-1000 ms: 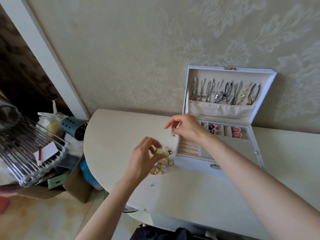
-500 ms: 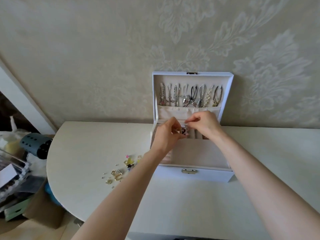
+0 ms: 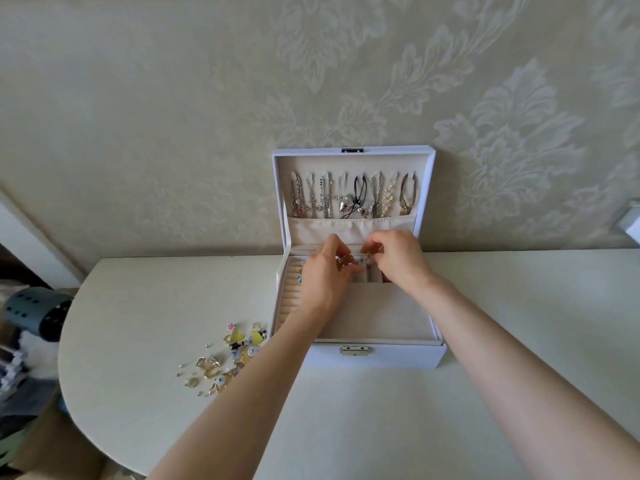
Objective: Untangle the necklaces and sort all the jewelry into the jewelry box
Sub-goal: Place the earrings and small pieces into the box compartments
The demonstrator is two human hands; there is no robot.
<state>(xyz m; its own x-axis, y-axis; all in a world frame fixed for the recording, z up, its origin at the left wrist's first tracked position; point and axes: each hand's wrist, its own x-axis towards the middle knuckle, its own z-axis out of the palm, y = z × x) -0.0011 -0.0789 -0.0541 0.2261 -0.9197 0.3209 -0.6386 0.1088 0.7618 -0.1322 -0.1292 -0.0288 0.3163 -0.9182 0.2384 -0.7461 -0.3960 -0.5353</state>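
Necklaces [image 3: 353,199] hung in jewelry box [image 3: 381,358] lid. Left hand [image 3: 323,275] grip pinches gold trinket [image 3: 343,263], right hand [image 3: 398,258] grip pinches small stud [image 3: 365,258], over back compartments. Loose pile [image 3: 228,358] unsorted near worktop [image 3: 346,427] left edge.

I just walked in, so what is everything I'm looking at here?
jewelry box: one, white, open, by the wall
necklaces: about eight, silver, gold, black, hung in its lid
loose jewelry: one heap, mostly gold and yellow, left of the box
table: one, white, under it all
cylinder: one, dark teal, beyond the table's left edge
gold piece: one, gold, held over the box
left hand: one, over the box's back compartments, pinching the gold piece
right hand: one, beside it, pinching a small piece, kind unclear
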